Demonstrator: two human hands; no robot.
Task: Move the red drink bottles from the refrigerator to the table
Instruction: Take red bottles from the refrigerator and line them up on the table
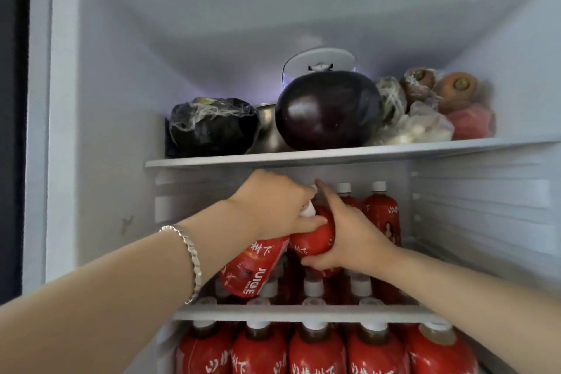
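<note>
Red drink bottles (315, 352) with white caps fill two levels of the open white refrigerator (121, 100). Five of them stand upright in the front row well below the fingers. More crowd the middle shelf (303, 311) just under the fingers, too overlapped to count. Two further ones stand upright just right of the right fingers, caps up. The left hand (273, 203) has its fingers clenched round the neck of one tilted bottle (252, 270) printed JUICE. That bottle's long axis runs from its base at lower left to its cap at upper right, beside the thumb. The right hand (349, 237) grips a second held bottle (315, 237), thumb under its body and fingers over the shoulder. This one is close to upright, neck uppermost, and touches the tilted one. Both are lifted above the bottles below, inside the middle compartment. Above the fingers, the grey upper shelf (334, 153) carries one round, dark purple aubergine (328, 109), one black film-wrapped bundle (212, 124) to its left and one steel bowl (268, 127) between them. Two wrapped orange carrots (455, 91) lie at the right. One silver chain bracelet (191, 255) circles the left wrist.
</note>
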